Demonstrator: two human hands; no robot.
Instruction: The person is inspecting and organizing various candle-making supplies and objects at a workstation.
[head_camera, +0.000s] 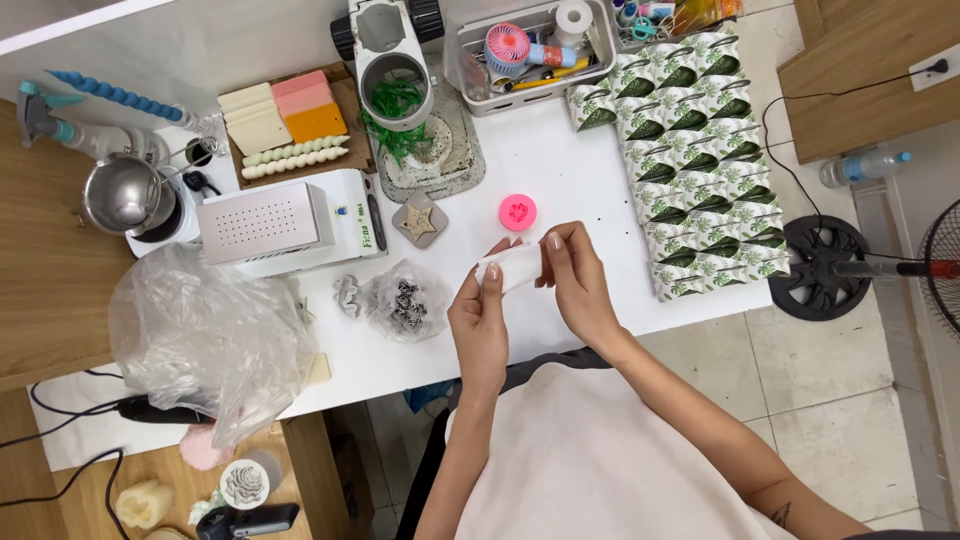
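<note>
A small white piece (512, 267), soft-looking and roughly rectangular, held above the white table (560, 180) near its front edge, between both hands; left hand (480, 325) pinching its left end between thumb and fingertips, the other fingers curled in; right hand (578, 285) closed over its right end, fingers bent round it; whether the piece is paper, cloth or wax cannot be told. Just beyond the hands, a round pink mould (517, 211) lying on the table, apart from the piece; to its left, a grey square tile bearing a star shape (419, 221); nearer the left hand, a clear bag of small dark pieces (403, 300). Further left, a white box-shaped appliance with a perforated top (290, 220) and a large crumpled clear plastic bag (205, 335); behind, a tray of cream, pink and orange blocks (285, 110); at the right, a stack of leaf-printed cartons (690, 160); on the floor, a fan base (825, 265).
</note>
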